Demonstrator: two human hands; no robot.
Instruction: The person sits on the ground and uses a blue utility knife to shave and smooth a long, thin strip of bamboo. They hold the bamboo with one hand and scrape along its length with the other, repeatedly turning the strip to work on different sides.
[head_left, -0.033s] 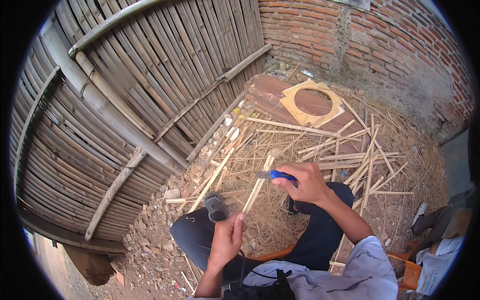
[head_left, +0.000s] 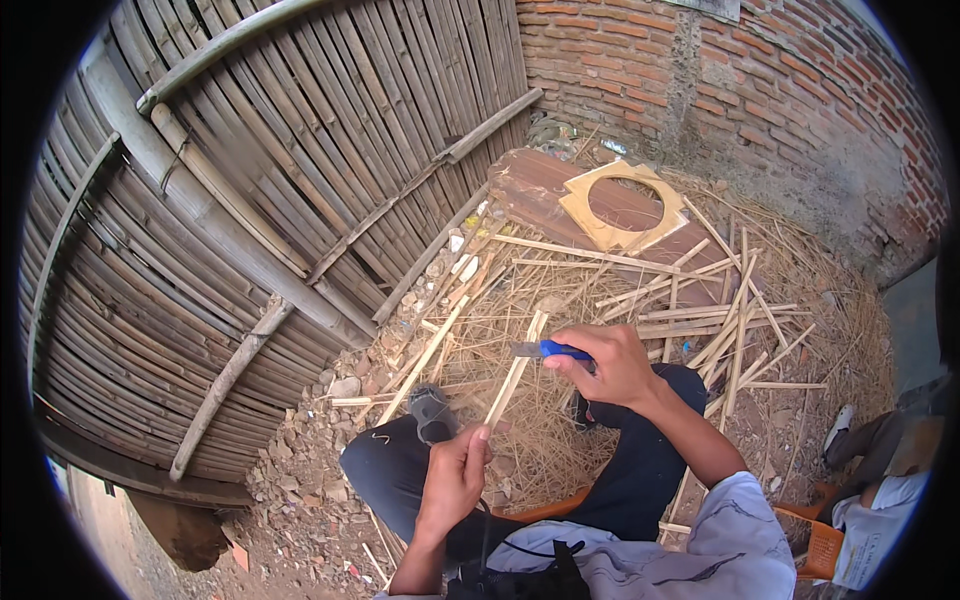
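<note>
My left hand (head_left: 455,480) is closed round the lower end of a pale split bamboo strip (head_left: 508,392), which slants up and away from me over my lap. The strip looks split or grooved along its length. In my right hand (head_left: 617,368) is a knife with a blue handle (head_left: 566,351). Its short, dark grey blade (head_left: 525,349) lies across the strip near the far end and appears to touch it. My right fingers wrap the handle, with the thumb below it.
Several pale strips (head_left: 740,335) lie piled at the right among thin shavings (head_left: 560,290). Beyond them, a square frame with a round hole (head_left: 577,212) rests on a brown board (head_left: 530,185). A bamboo fence (head_left: 330,130) stands left, a brick wall (head_left: 620,60) behind. Another person (head_left: 880,500) sits at the right.
</note>
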